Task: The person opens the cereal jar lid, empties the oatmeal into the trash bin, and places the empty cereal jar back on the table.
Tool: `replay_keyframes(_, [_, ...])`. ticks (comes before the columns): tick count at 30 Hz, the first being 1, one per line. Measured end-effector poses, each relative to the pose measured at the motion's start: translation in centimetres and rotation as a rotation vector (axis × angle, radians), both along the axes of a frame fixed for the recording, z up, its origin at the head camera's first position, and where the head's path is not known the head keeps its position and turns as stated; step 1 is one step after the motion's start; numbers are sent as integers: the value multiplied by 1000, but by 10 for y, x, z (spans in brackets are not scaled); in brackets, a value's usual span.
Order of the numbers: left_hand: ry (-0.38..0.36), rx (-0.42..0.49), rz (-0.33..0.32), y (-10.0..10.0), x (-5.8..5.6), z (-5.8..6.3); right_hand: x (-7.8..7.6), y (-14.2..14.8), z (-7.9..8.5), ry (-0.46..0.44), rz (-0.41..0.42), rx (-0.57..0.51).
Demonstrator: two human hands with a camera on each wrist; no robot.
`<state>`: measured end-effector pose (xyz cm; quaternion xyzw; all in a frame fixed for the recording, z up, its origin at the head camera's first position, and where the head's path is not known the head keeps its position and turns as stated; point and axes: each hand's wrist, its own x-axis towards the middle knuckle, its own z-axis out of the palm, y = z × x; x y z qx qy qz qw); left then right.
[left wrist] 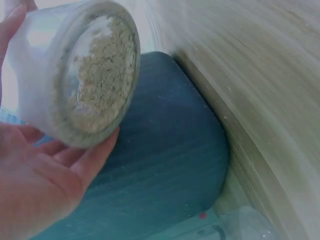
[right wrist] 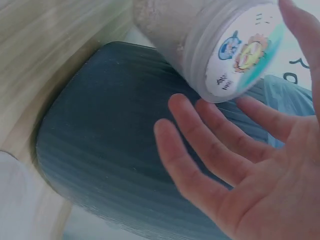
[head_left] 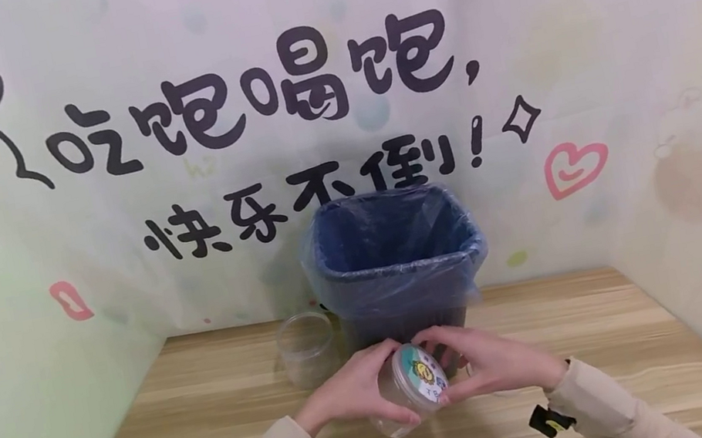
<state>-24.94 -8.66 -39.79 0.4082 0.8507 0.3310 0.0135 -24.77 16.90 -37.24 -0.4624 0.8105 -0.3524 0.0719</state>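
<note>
A clear plastic jar (left wrist: 95, 75) of pale flakes, apparently oats, is held tilted in front of the bin, its lid facing right and up. My left hand (head_left: 360, 389) grips the jar's body, thumb on the near side and fingers behind. Around the rim of the lid (head_left: 424, 373), which carries a cartoon sun label, my right hand (head_left: 489, 361) holds with its thumb and index finger. The other right fingers (right wrist: 210, 145) spread apart below the lid in the right wrist view. Flakes lie against the jar's base in the left wrist view.
Behind the jar stands a dark blue bin (head_left: 404, 319) lined with a thin blue bag (head_left: 398, 285). An open clear container (head_left: 307, 352) sits left of it on the wooden table (head_left: 219, 430). A pale round disc (right wrist: 17, 195) lies right of the bin. Printed cloth walls enclose the table.
</note>
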Motion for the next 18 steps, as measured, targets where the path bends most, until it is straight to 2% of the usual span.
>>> replay_keyframes(5, [80, -71, 120, 4, 8, 6, -1, -7, -4, 58, -10, -26])
replay_keyframes(8, [139, -100, 152, 6, 11, 8, 2, -12, -5, 110, -49, -16])
replay_keyframes(10, [170, -106, 152, 6, 11, 8, 5, -15, -5, 124, -68, -14])
replay_keyframes(12, [188, -102, 137, 4, 10, 9, 7, -17, -4, 182, -73, 1])
replay_keyframes(18, [170, -64, 61, -4, 5, 12, 7, -19, -2, 393, 22, 24])
